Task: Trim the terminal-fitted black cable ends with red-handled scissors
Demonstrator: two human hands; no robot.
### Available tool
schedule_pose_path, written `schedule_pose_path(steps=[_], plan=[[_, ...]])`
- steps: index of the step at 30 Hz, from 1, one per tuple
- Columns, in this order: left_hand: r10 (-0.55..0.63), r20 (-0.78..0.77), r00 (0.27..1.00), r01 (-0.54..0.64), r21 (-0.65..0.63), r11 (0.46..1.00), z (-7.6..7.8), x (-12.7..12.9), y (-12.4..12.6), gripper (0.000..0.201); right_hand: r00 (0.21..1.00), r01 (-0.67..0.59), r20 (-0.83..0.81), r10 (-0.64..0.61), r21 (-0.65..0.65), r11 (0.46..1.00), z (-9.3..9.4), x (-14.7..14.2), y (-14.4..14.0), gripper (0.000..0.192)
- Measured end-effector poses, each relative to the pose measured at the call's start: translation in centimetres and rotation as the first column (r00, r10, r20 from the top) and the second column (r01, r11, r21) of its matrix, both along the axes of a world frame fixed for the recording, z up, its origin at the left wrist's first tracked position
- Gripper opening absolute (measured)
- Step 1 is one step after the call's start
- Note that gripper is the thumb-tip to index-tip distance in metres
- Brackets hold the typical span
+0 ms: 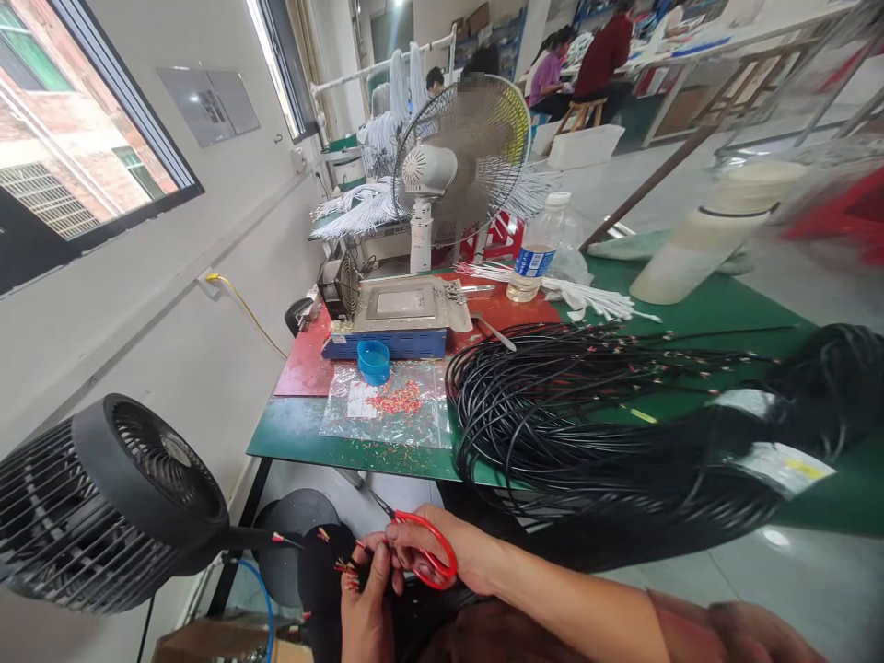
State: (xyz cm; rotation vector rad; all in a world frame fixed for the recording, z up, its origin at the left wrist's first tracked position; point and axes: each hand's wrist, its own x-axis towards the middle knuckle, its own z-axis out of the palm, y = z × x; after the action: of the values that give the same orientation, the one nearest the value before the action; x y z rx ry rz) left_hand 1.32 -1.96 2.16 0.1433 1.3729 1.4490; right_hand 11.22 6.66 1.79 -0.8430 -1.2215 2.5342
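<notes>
- black cable bundle (622, 433) sprawls across the green table (296, 433), its right end blurred.
- right hand (456, 552) closed around red scissors (428, 548) — blades mostly hidden.
- left hand (366, 599) pinches wire ends (349, 573) just beside the scissors; fingers partly cut off.

Cable-assembly workshop: black wire bundles (622, 424), green workbench (331, 437), seated workers (587, 64).

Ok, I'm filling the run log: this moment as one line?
right hand: holds red scissors | left hand: holds wire ends | black cable bundle on table
</notes>
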Motion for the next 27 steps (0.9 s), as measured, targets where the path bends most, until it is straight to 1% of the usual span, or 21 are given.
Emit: schedule_pose_path(steps=[3, 8, 11, 20, 24, 27], plan=[[0.012, -0.018, 1.000, -0.012, -0.015, 1.000, -0.06, 0.00, 0.01, 0.017, 1.000, -0.005, -0.019, 0.006, 0.037, 0.999, 0.38, 0.00, 0.00, 0.046], [-0.038, -0.010, 0.999, 0.038, 0.029, 0.999, -0.65, -0.22, -0.03, 0.015, 0.999, -0.003, 0.046, 0.000, 0.074, 0.997, 0.81, -0.06, -0.14, 0.044], [-0.032, 0.010, 0.999, 0.032, 0.036, 0.999, -0.77, -0.27, -0.06, 0.015, 0.998, 0.003, 0.062, -0.009, 0.107, 0.994, 0.89, -0.08, -0.29, 0.043], [-0.022, -0.012, 1.000, 0.022, 0.024, 0.999, -0.10, -0.04, -0.14, 0.011, 0.999, 0.010, 0.033, -0.013, 0.079, 0.997, 1.05, 0.03, -0.15, 0.047], [-0.044, -0.016, 0.999, 0.044, 0.023, 0.999, -0.11, -0.13, -0.21, 0.011, 0.999, -0.013, 0.042, 0.011, 0.051, 0.999, 0.84, -0.07, -0.05, 0.045], [-0.049, -0.015, 0.999, 0.049, 0.026, 0.998, -0.35, -0.19, -0.21, 0.011, 0.997, -0.030, 0.079, 0.024, 0.065, 0.997, 0.91, -0.05, 0.02, 0.043]])
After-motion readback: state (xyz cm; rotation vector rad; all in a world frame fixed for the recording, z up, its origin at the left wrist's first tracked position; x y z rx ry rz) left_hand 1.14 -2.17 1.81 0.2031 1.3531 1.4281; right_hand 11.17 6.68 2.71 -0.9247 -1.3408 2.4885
